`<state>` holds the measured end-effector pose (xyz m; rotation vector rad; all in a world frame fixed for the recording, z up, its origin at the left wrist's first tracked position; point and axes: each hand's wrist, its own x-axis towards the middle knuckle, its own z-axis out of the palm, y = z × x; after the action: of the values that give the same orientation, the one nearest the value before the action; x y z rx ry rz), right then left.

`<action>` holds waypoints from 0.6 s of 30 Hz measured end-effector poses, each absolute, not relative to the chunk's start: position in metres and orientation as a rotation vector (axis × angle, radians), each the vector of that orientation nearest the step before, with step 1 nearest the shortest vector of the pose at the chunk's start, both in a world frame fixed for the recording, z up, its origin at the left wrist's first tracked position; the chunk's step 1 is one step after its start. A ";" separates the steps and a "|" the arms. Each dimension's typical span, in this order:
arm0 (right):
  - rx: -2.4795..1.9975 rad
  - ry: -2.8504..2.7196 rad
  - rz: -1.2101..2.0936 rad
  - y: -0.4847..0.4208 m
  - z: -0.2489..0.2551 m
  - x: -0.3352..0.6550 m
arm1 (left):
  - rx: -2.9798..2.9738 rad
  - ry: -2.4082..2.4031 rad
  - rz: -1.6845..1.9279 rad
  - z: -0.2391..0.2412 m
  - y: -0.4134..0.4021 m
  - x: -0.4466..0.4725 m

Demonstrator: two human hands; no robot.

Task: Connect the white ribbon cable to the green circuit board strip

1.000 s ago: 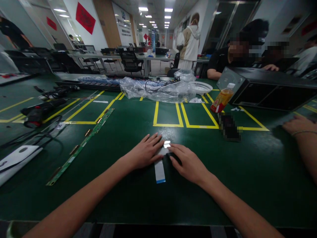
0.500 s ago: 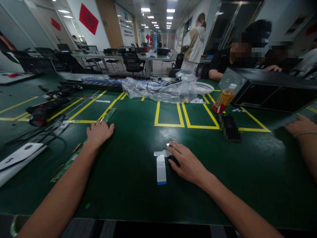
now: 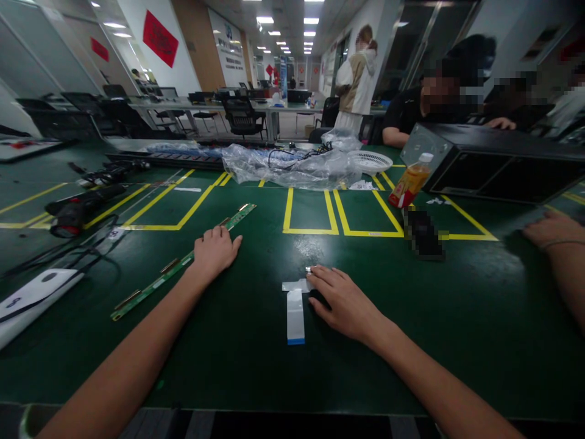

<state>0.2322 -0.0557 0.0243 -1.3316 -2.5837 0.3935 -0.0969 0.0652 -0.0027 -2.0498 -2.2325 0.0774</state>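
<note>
The long green circuit board strip (image 3: 155, 283) is pinned under the left hand (image 3: 214, 250), which is laid flat and unclenched on it. The white flat ribbon cable (image 3: 295, 312) lies mid-table (image 3: 256, 366) and is touched at its far end by the open right hand (image 3: 342, 300). A co-worker's hand (image 3: 551, 230) is rested far right.

Dim scene lit by ceiling panels (image 3: 311, 20), soft glare on the green table (image 3: 315, 247), edges bowed and smeared.

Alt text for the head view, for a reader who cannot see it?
The left hand lies flat on a long green circuit strip on a green table; the right hand rests at the top end of a white ribbon cable.
</note>
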 end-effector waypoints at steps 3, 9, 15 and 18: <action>-1.340 -2.581 0.408 -0.056 0.023 0.233 | -2.085 -2.220 0.122 -0.005 0.061 -0.082; -1.325 -2.568 0.427 -0.055 0.020 0.235 | -2.207 -2.223 0.082 -0.013 0.060 -0.090; -1.296 -2.558 0.406 -0.055 0.019 0.237 | -2.206 -2.188 0.063 -0.012 0.052 -0.078; -1.292 -2.559 0.377 -0.055 0.017 0.236 | -2.338 -2.065 0.057 -0.011 0.046 -0.065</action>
<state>0.2362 -0.0551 0.0170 -1.2922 -2.5587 0.3769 -0.0654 0.0461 -0.0110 -2.3376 -2.0650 0.0574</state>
